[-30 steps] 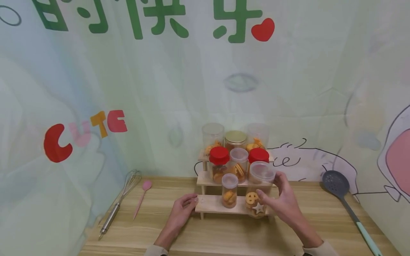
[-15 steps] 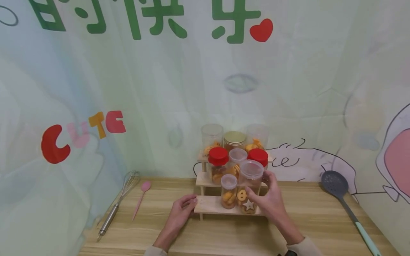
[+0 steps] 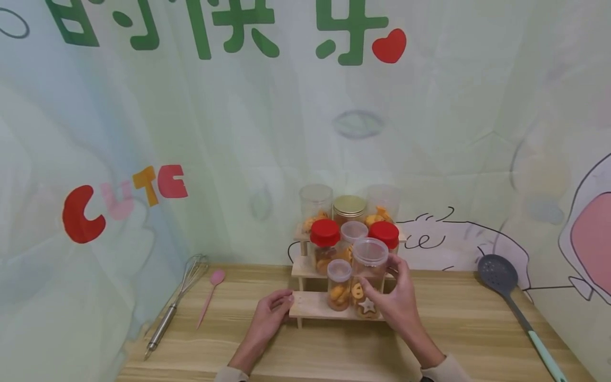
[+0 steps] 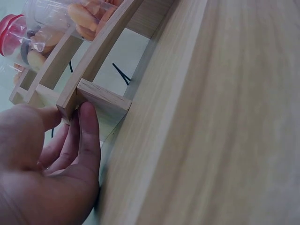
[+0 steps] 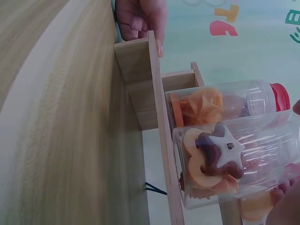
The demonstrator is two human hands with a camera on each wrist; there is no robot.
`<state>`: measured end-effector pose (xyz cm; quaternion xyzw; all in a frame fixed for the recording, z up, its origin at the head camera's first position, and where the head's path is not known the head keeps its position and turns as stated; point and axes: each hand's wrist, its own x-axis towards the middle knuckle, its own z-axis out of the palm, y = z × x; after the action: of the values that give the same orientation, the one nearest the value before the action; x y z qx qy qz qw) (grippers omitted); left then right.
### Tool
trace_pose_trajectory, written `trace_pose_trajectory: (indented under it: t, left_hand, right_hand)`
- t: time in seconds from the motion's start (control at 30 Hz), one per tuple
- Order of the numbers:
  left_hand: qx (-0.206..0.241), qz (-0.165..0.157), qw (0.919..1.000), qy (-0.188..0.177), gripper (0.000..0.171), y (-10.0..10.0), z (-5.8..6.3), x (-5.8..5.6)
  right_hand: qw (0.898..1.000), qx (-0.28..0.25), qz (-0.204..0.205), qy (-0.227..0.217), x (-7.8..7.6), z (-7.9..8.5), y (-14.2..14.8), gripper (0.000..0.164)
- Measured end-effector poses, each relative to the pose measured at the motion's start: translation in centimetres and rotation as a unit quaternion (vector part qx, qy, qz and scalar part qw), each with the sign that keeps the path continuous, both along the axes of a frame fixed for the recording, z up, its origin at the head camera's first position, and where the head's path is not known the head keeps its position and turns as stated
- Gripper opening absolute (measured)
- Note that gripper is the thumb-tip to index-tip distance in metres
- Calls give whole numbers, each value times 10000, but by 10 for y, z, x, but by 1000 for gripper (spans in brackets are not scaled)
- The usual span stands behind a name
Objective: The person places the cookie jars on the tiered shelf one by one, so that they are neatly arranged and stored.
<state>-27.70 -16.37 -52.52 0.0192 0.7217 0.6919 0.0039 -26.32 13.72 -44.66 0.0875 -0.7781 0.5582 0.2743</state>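
A three-tier wooden shelf stands on the table. My left hand pinches the left end of its lowest board, thumb above and fingers beneath, as the left wrist view shows. With my right hand I grip a large clear jar of cookies on the right part of that board. A star-shaped cookie shows through its wall in the right wrist view. Touching or nearly touching it on the left stands a smaller clear jar with cookies.
Red-lidded jars flank a clear jar on the middle tier. A gold-lidded jar stands between two clear ones on top. A whisk and pink spoon lie left, a grey slotted ladle right. A printed cloth hangs behind.
My right hand has slid the large jar leftward along the lowest board, up close to the small jar. The left hand has kept its place at the board's end.
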Motion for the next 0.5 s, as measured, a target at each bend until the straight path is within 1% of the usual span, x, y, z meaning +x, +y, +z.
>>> trace_pose_trajectory:
  t: [0.1,0.23,0.37,0.43,0.5]
  left_hand:
    - [-16,16,10000,-7,47,0,0,0]
    - [-79,50,10000,0,47,-1,1,1]
    - [-519,231,9983,86,44,-4,2,1]
    - [-758,334,9965,146,43,-6,2,1]
    - [-903,396,9950,155,42,-7,2,2]
  right_hand:
    - [10000,-39,2,-90,1,0,0,78]
    - [9997,-59,148,-166,1,-4,2,84]
    - [9996,87,204,-197,2,-10,7,87]
    - [9994,174,213,-205,2,-13,10,86]
    - [9992,287,213,-193,3,-15,12,84]
